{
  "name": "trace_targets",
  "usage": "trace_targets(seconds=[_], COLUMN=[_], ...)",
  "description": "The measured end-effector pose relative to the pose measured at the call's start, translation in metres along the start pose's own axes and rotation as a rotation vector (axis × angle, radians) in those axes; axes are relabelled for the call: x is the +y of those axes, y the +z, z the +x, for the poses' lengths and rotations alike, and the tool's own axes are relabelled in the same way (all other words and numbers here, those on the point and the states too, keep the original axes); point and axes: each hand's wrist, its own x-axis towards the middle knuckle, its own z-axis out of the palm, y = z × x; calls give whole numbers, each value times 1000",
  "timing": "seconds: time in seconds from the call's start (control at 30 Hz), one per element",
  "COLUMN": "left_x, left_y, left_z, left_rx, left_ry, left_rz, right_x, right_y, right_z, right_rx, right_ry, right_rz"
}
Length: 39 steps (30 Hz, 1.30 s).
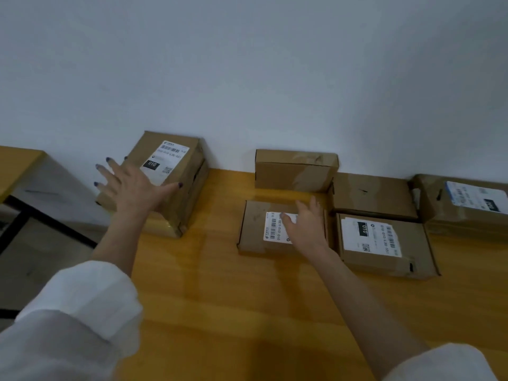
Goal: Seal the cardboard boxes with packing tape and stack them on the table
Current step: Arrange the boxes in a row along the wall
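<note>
Left hand [132, 185], fingers splayed, on the tall box [189, 193]; right hand [305, 226] open atop the flat box [253, 229].

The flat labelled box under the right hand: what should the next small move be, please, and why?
Probably close the right hand on the flat labelled box and lift it: the hand lies open over it, and the left hand rests on the stack.

Ahead of me stands a plain white wall [247, 64]. Off to my left I see the corner of a yellow wooden tabletop [16, 166], a black metal frame [49, 220] below it, and dull grey floor [41, 265] underneath.
</note>
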Motion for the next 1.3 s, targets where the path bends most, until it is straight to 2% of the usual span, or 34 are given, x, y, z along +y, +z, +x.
trace_targets(seconds=[0.07,0.13,0.27,0.37,0.5,0.6,0.8,1.0,1.17,1.3], left_x=[-12,-20,-20,-16,-16,-22,-40,-44,-51,-50], left_y=[2,8,13,15,18,8,-13,-23,-20,-27], left_z=[3,-2,-23,-41,-62,-65,-71,-89,-105,-117], left_rx=[-145,-222,-172,-183,-126,-137,-280,-242,-151,-164], left_ry=[-85,-94,-2,59,161,189,227,265,221,103], left_rz=[-70,-121,-5,79,48,-33,-120,-136,-221,-454], right_x=[-11,-23,-53,-77,-93,-92,-93,-107,-97,-92], right_y=[2,5,15,37,64,74,73,57,56,63], right_z=[-4,-8,-21,-36,-48,-49,-53,-55,-56,-67], right_rx=[-16,-38,-123,-280,-432,-489,-509,-479,-399,-482], right_ry=[-15,-28,37,44,230,288,337,355,337,394], right_rz=[72,116,290,396,631,624,785,969,748,792])
